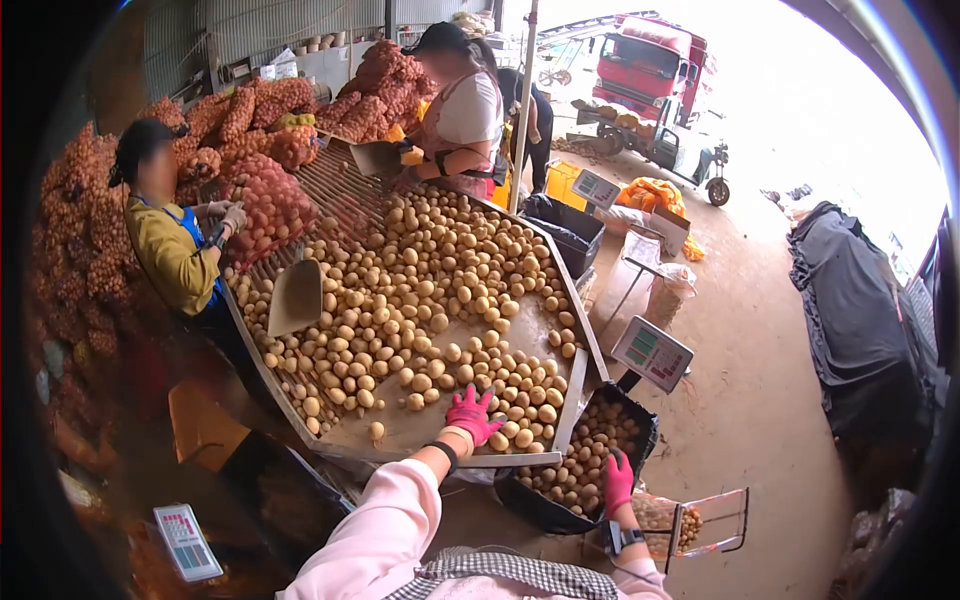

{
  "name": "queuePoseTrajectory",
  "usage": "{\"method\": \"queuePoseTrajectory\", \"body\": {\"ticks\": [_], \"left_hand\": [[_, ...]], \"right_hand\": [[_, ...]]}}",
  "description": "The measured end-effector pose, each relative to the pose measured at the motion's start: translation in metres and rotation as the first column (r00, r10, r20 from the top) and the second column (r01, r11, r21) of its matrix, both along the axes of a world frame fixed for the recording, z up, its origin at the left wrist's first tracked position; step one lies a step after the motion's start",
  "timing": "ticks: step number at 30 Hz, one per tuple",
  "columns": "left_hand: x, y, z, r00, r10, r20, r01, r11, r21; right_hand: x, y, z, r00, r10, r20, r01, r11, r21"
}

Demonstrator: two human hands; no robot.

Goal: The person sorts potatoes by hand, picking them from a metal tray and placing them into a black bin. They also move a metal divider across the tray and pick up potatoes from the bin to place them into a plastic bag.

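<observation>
My left hand (473, 415), in a pink glove, reaches over the near edge of a slatted metal sorting table (400, 425). Its fingers are spread at the edge of a heap of potatoes (440, 290), and none shows in its grasp. Below the table's right corner hangs or stands a black-lined crate (540, 508) holding more potatoes (585, 465). At the crate's right rim is my right hand (619, 483), also gloved in pink, fingers stretched along the rim beside the potatoes; part of them is hidden.
Across the table a person (465, 110) holds a scoop (377, 158); another person (170, 230) stands left, near a second scoop (295, 298). Scale displays (652, 353) stand right and lower left (187, 542). A wire frame (715, 520) is near my right arm. Filled net sacks (90, 230) line the left.
</observation>
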State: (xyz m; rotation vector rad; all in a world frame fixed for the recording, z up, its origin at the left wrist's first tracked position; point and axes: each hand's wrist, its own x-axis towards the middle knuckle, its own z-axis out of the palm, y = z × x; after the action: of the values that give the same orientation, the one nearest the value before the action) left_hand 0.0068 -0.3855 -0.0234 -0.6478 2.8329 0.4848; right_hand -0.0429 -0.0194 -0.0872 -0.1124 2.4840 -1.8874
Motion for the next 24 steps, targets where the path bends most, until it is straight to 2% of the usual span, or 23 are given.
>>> {"method": "queuePoseTrajectory", "body": {"ticks": [1,2,3,4,5,6,7,8,11,13,16,22,24], "left_hand": [[-0.001,-0.006,-0.011,0.999,-0.017,-0.028,0.017,1.0,0.025],[-0.003,-0.013,-0.022,0.998,-0.033,-0.053,0.036,0.998,0.045],[-0.005,-0.019,-0.031,0.995,-0.039,-0.088,0.047,0.995,0.093],[0.003,-0.018,-0.013,0.997,0.009,-0.083,0.008,0.979,0.205],[0.015,-0.012,-0.003,0.996,0.019,-0.086,-0.005,0.987,0.163],[0.024,-0.007,0.004,0.996,0.028,-0.09,-0.017,0.993,0.119],[0.038,0.001,0.0,0.983,0.018,-0.181,-0.009,0.999,0.051],[0.05,0.008,-0.016,0.949,-0.01,-0.316,0.004,1.0,-0.02],[0.088,0.033,-0.014,0.931,-0.039,-0.362,0.014,0.997,-0.072],[0.098,0.041,-0.013,0.88,-0.134,-0.455,0.079,0.987,-0.14],[0.095,0.045,-0.015,0.873,-0.096,-0.479,0.05,0.993,-0.108],[0.094,0.053,-0.021,0.901,-0.125,-0.416,0.05,0.981,-0.186],[0.093,0.052,-0.029,0.887,-0.18,-0.424,0.095,0.972,-0.215]], "right_hand": [[0.022,0.029,-0.017,0.983,-0.018,0.183,0.056,0.978,-0.203],[0.05,0.056,-0.031,0.996,-0.067,0.059,0.071,0.994,-0.079],[0.086,0.071,-0.032,0.961,-0.144,0.234,0.214,0.927,-0.307],[0.114,0.096,-0.058,0.94,-0.196,0.278,0.269,0.929,-0.255],[0.148,0.13,-0.094,0.913,-0.252,0.321,0.326,0.924,-0.2],[0.187,0.162,-0.127,0.864,-0.252,0.436,0.363,0.912,-0.19],[0.213,0.167,-0.126,0.801,-0.249,0.544,0.4,0.899,-0.178],[0.22,0.17,-0.126,0.797,-0.256,0.547,0.408,0.896,-0.175],[0.237,0.172,-0.132,0.803,-0.228,0.551,0.307,0.95,-0.055],[0.237,0.174,-0.132,0.809,-0.209,0.549,0.234,0.972,0.025],[0.237,0.178,-0.13,0.814,-0.183,0.552,0.126,0.982,0.14],[0.326,0.204,-0.134,0.737,-0.279,0.615,0.077,0.94,0.333],[0.349,0.21,-0.143,0.711,-0.282,0.644,0.033,0.928,0.371]]}}
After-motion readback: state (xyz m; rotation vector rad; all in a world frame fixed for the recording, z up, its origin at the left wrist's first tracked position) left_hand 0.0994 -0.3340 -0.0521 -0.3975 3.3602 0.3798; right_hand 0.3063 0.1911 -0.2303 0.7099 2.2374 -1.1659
